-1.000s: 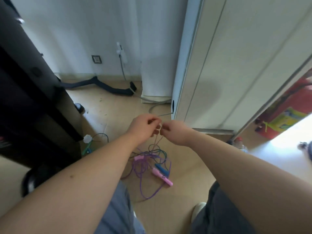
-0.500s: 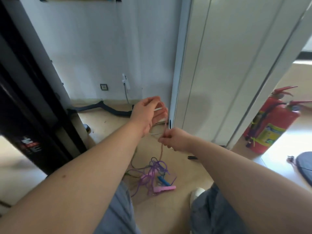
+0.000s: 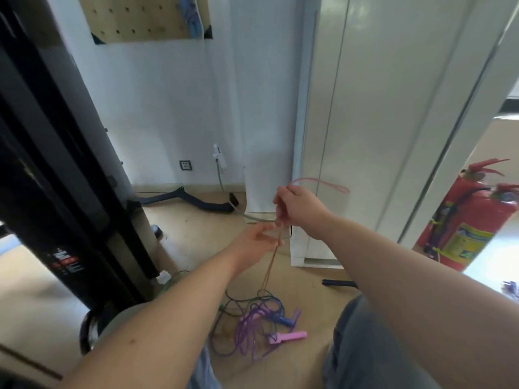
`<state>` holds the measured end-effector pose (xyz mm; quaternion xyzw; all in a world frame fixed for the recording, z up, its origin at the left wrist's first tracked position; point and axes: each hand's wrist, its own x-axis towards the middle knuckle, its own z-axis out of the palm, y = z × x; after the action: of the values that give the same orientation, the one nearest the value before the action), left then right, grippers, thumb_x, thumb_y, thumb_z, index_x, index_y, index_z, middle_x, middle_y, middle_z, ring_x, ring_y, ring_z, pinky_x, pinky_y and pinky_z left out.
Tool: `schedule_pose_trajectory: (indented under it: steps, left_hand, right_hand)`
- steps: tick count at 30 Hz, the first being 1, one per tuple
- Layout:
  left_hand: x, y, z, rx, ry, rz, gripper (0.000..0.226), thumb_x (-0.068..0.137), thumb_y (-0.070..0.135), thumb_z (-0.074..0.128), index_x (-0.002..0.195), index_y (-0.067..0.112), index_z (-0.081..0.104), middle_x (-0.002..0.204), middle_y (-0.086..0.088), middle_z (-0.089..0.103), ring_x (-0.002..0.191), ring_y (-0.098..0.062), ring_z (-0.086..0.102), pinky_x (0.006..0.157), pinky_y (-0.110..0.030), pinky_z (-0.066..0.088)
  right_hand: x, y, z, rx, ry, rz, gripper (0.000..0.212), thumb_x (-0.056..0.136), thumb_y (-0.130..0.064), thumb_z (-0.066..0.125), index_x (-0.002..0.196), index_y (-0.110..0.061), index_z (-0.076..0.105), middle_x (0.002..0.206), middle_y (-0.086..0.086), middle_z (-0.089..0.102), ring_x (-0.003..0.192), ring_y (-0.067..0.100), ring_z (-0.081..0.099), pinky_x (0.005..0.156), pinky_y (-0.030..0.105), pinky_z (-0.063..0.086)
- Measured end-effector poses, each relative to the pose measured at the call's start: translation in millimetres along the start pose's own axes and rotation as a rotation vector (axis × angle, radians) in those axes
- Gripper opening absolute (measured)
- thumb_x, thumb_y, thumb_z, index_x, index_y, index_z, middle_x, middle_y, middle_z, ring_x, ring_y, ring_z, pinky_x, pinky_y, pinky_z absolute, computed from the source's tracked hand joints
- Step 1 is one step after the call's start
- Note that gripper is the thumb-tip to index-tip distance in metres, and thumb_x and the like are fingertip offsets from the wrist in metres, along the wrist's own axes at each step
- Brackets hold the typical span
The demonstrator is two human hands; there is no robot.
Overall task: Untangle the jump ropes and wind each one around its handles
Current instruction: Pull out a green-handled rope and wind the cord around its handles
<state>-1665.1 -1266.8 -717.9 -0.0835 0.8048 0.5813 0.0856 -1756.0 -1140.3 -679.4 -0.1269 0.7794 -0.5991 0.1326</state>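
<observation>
A tangle of purple, blue and green jump ropes (image 3: pixel 252 327) lies on the floor between my legs, with a pink handle (image 3: pixel 289 337) and a blue handle (image 3: pixel 282 321) at its right side. A thin pink rope (image 3: pixel 271 262) rises taut from the tangle to my hands. My right hand (image 3: pixel 297 210) is raised and pinches this rope, whose free end loops out to the right (image 3: pixel 323 183). My left hand (image 3: pixel 257 242) sits just below, fingers loosely curled around the same strand.
A tall black machine (image 3: pixel 56 178) stands at left, white cabinet doors (image 3: pixel 379 122) at right. Two red fire extinguishers (image 3: pixel 471 217) stand far right. A dark hose (image 3: pixel 193 202) lies by the wall. A pegboard (image 3: pixel 146 18) hangs above. A small white object (image 3: pixel 164 276) sits by the machine's base.
My right hand rose above the left, drawing the pink rope upward out of the tangle. My left hand dropped lower on the strand. The camera tilted up.
</observation>
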Motion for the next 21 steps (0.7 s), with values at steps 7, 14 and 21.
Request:
schedule_pose_trajectory:
  steps: [7, 14, 21]
  left_hand:
    - [20.9, -36.2, -15.2, 0.633, -0.259, 0.061, 0.035, 0.103, 0.040, 0.047, 0.103, 0.018, 0.073, 0.094, 0.004, 0.073, 0.088, -0.009, 0.067, 0.089, -0.029, 0.051]
    - [62.9, -79.4, -49.9, 0.573, -0.073, -0.101, 0.025, 0.105, 0.027, 0.043, 0.102, 0.017, 0.066, 0.093, -0.003, 0.073, 0.087, -0.017, 0.070, 0.083, -0.034, 0.057]
    - [104.3, -28.5, -36.5, -0.044, 0.189, -0.053, 0.023, 0.106, 0.024, 0.045, 0.102, 0.013, 0.065, 0.072, -0.008, 0.067, 0.065, -0.023, 0.070, 0.055, -0.031, 0.058]
  right_hand:
    - [21.5, 2.1, -12.9, -0.012, -0.006, 0.032, 0.033, 0.103, -0.035, 0.042, 0.089, -0.015, 0.064, 0.054, -0.003, 0.037, 0.046, 0.016, 0.030, 0.043, 0.024, 0.027]
    - [44.8, 27.8, -35.5, -0.419, -0.040, 0.020, 0.033, 0.101, -0.037, 0.048, 0.095, -0.015, 0.072, 0.061, 0.001, 0.049, 0.048, 0.015, 0.041, 0.048, 0.025, 0.034]
    - [58.3, 59.7, -5.1, -0.755, -0.410, 0.017, 0.065, 0.084, -0.055, 0.071, 0.135, -0.016, 0.058, 0.125, 0.003, 0.064, 0.113, 0.022, 0.061, 0.103, 0.040, 0.048]
